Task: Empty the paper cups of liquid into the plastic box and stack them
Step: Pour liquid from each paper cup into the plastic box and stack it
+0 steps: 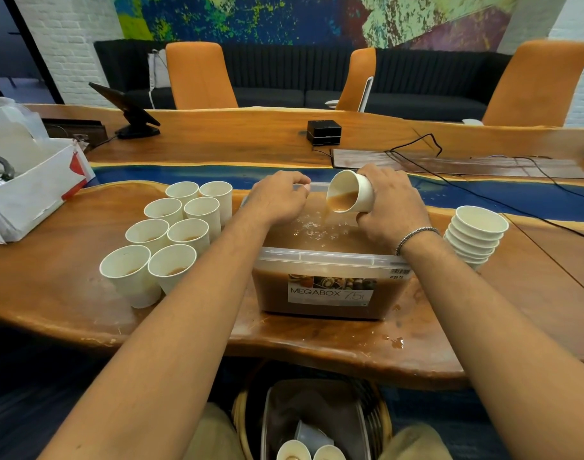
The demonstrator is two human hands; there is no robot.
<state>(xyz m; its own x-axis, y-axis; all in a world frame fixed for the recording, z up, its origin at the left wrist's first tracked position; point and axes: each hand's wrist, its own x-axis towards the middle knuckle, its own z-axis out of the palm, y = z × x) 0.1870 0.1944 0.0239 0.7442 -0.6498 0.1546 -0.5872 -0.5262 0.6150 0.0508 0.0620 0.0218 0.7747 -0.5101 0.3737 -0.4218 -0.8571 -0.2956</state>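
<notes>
In right grip [386, 207], paper cup [353, 195] is pinched and tipped over plastic box [327, 260] so liquid [342, 199] is poured in
Far rim is held by curled left grip [277, 200], likely to keep box steady
At left, full cups [171, 240] are kept; at right, empty stack [476, 234]

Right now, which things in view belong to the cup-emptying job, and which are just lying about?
Job in hand: tilted paper cup pouring from the right hand; Megabox plastic box, with the left hand holding its far rim; eight waiting cups; stack of emptied cups.
Lying about: tablet on its stand; small black device; white carton; orange chairs.
</notes>
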